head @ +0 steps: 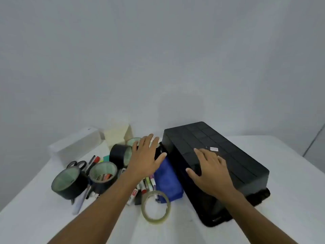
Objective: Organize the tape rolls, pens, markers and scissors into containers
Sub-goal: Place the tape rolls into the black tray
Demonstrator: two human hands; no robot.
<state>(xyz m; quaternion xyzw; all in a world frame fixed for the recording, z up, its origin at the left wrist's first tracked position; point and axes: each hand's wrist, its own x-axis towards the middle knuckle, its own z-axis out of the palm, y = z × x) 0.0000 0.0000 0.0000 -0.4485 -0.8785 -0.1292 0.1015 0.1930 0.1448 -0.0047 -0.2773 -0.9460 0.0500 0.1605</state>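
Note:
A large black box (228,155) lies upside down on the table's right half, and my right hand (209,171) rests flat on it, fingers spread. My left hand (146,155) hovers open over the pile to its left, above a blue pouch (168,180). Three black tape rolls (69,184) (103,175) (120,154) sit among the pile. A clear tape roll (155,206) lies nearest me. Markers (146,186) lie under my left wrist, more pens (90,163) beside black-handled scissors (77,163).
A clear plastic bin (75,147) stands at the back left, with a cream box (117,133) next to it. Another tape roll (133,140) peeks out behind my left hand. The white table (281,217) ends at a grey wall.

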